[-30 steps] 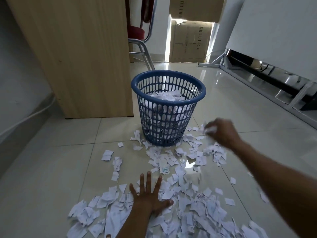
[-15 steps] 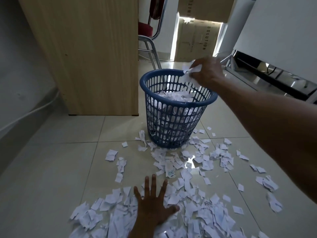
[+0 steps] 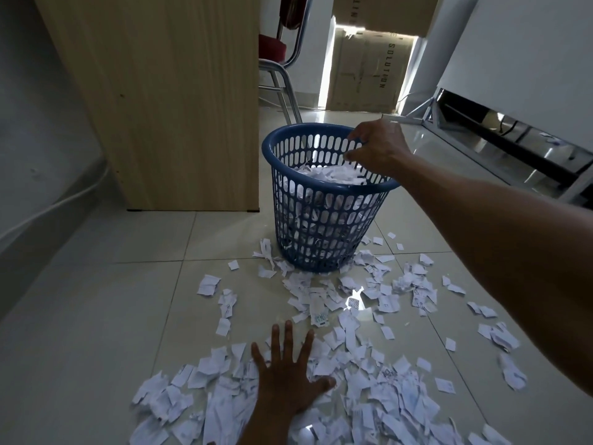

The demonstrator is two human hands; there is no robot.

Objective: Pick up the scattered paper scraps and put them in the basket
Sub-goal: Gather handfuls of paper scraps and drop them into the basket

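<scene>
Loose, empty grip, right hand (image 3: 380, 149) over basket (image 3: 324, 187); left hand (image 3: 288, 377) flat on scraps (image 3: 369, 396); cabinet (image 3: 167, 101) beside.

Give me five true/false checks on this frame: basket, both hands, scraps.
1. The blue basket stands upright on the floor. True.
2. The basket is empty. False: paper scraps fill much of it.
3. The left hand lies flat, fingers spread, among the floor scraps. True.
4. The right hand is down at the floor tiles. False: it is over the basket's rim, with no paper visible in it.
5. The wooden cabinet is on the basket's right. False: it stands to the basket's left in the view.
</scene>
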